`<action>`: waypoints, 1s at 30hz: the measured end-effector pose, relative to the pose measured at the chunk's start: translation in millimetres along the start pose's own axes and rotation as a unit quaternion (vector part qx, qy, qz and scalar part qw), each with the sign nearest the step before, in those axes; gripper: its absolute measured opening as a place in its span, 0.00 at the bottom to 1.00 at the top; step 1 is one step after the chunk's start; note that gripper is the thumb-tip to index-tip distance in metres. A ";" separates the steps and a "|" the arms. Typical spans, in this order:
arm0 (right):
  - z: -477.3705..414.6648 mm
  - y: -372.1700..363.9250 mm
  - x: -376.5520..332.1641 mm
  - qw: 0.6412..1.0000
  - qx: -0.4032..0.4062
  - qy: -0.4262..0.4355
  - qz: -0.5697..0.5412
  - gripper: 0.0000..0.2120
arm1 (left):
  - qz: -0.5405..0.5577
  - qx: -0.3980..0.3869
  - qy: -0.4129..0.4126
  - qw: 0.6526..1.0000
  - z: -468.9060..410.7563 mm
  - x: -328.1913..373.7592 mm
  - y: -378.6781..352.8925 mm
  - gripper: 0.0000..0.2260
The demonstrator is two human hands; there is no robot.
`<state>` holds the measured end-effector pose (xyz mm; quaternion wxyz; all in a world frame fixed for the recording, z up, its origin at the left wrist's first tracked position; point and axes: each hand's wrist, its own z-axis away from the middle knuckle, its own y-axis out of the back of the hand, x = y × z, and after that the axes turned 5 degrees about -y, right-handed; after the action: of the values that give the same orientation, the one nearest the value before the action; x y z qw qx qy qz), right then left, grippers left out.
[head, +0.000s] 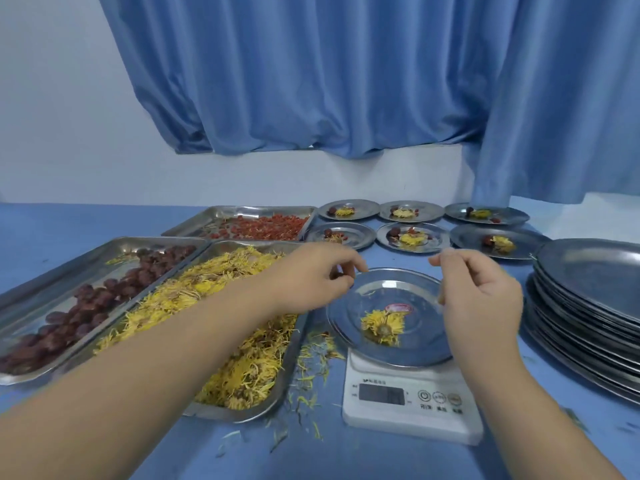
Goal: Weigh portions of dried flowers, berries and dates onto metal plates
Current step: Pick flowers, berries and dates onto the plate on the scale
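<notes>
A plate [391, 317] is set on a scale [412, 396], between the left hand [311, 275] and the right hand [481, 292]. Three trays [242, 358] are laid left of the left hand. Six filled plates [412, 237] are placed beyond both hands; a stack of plates [588, 306] is kept right of the right hand.

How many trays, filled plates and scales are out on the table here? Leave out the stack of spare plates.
Trays: 3 (dates, flowers, berries)
Finished plates at the back: 6
Plate on the scale: 1
Scale: 1
Total: 11
</notes>
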<state>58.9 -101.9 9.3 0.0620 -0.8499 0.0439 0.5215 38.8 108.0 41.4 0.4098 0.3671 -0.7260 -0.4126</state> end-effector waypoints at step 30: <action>-144.4 -27.9 57.2 0.976 -0.179 0.004 0.126 0.09 | -0.268 -0.190 0.300 0.896 -125.6 -251.8 43.0 0.13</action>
<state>215.9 -96.7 24.7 -0.1572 -0.8370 0.0570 0.5209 242.6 306.7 47.3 0.5438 0.5696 -0.3507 -0.5069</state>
